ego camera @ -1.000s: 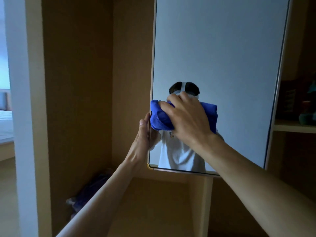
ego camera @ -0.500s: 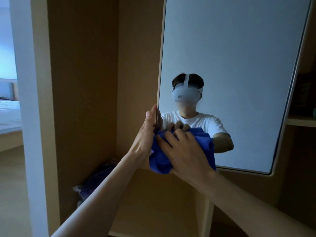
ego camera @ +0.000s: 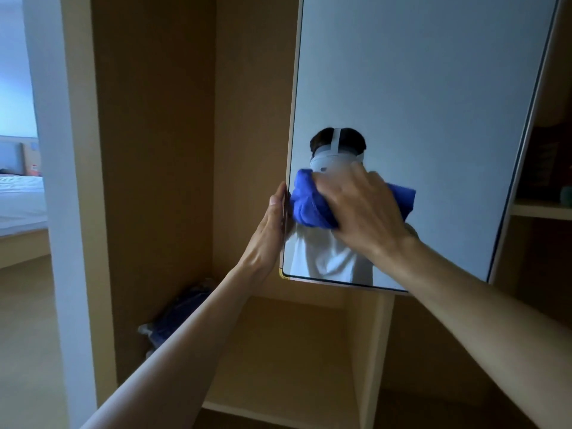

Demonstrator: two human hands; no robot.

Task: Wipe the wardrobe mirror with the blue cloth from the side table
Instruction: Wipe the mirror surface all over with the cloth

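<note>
The blue cloth point(ego camera: 312, 205) sits bunched against the mirror point(ego camera: 418, 103), low and near its left edge, just right of the frame's centre. The right hand point(ego camera: 362, 212) presses it flat to the glass, fingers spread over the wad, its grip closed on the cloth. The left hand point(ego camera: 269, 230) grips the mirror's left edge, thumb on the rim, steadying the panel. To wipe well, I judge: keep that brace firm, press evenly, and work overlapping passes toward the untouched upper right.
</note>
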